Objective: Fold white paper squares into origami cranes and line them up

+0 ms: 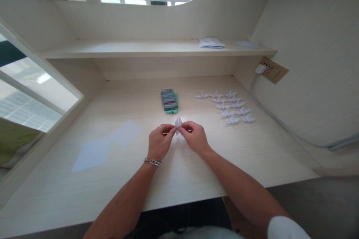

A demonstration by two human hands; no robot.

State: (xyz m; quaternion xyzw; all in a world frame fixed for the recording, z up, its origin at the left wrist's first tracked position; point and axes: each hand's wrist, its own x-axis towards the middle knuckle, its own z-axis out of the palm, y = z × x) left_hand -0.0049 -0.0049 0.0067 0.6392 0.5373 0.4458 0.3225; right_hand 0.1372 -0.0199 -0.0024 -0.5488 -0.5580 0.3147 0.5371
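Pinching hands: our left hand (160, 140) grasps the folded paper (178, 122) at its nine-o'clock side, our right hand (196, 138) at three, both by thumb and fingertips.
Folded paper: between our hands, a point toward twelve; uneven pulling could tear it or skew its folds, and pressing too hard might crush it.
Paper cranes: grouped near two o'clock from the folded paper (223, 106); our right hand, swinging that way, could flatten or scatter some.
Blurred green-edged item: just off at eleven o'clock (169, 101); pushing forward might bend the paper's tip against it.
Loose sheets: toward eight to nine o'clock (92, 154); our left forearm could drag or crease them.
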